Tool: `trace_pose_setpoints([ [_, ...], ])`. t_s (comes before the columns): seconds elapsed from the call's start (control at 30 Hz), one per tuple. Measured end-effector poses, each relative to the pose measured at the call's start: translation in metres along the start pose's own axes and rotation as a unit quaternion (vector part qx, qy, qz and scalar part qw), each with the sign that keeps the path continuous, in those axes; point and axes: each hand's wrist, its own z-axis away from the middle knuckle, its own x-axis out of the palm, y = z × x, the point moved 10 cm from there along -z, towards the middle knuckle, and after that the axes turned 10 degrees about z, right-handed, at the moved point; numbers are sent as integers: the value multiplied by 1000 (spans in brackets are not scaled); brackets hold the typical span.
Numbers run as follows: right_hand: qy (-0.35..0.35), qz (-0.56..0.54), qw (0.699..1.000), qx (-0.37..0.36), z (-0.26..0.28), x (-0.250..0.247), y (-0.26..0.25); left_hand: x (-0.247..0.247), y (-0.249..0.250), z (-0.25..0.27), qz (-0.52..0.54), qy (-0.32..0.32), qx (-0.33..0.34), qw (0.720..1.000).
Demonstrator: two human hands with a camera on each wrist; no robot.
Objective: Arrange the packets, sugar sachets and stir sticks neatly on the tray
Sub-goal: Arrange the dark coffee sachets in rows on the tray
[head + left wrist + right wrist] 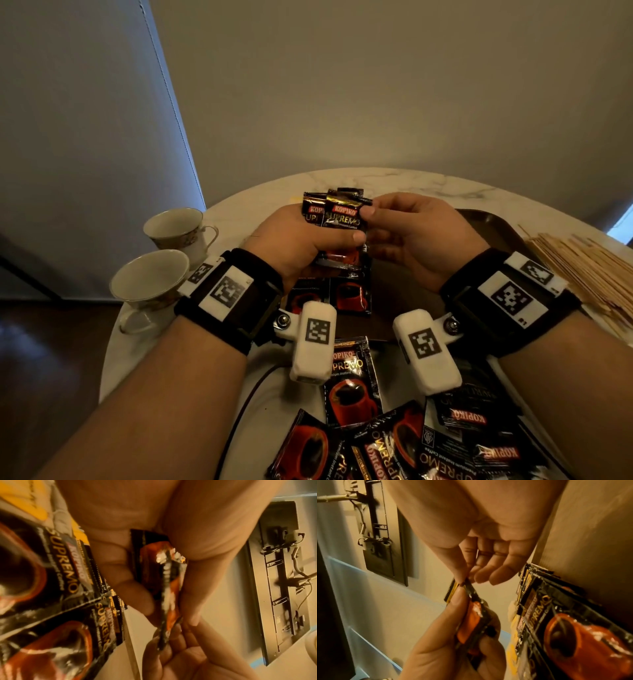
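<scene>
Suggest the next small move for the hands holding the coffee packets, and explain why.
Probably square the packets into an even stack. The left hand grips them fanned and uneven, and the right hand already pinches the front packet's top corner, above the tray.

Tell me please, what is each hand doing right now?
Left hand: grips a bunch of coffee packets.
Right hand: pinches the top corner of the front packet.
</scene>
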Motion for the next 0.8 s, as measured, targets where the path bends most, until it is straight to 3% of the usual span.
trace_pose_setpoints([
  [0.1, 46, -29, 998, 10, -3, -13, 1, -6, 1, -1, 10, 14, -4, 1000],
  [0.23, 55, -16, 998, -10, -5, -19, -4, -6, 1, 0, -7, 15, -10, 1000],
  [0.33, 71, -9, 997, 19, -7, -25, 3, -13, 3, 1, 2, 43, -7, 999],
  [0.53, 2, 91, 979, 181, 2, -15, 50, -54, 11, 6, 145, 211, 19, 966],
  [0.8, -33, 149, 967, 203, 5, -9, 59, -60, 7, 4, 176, 231, 10, 957],
])
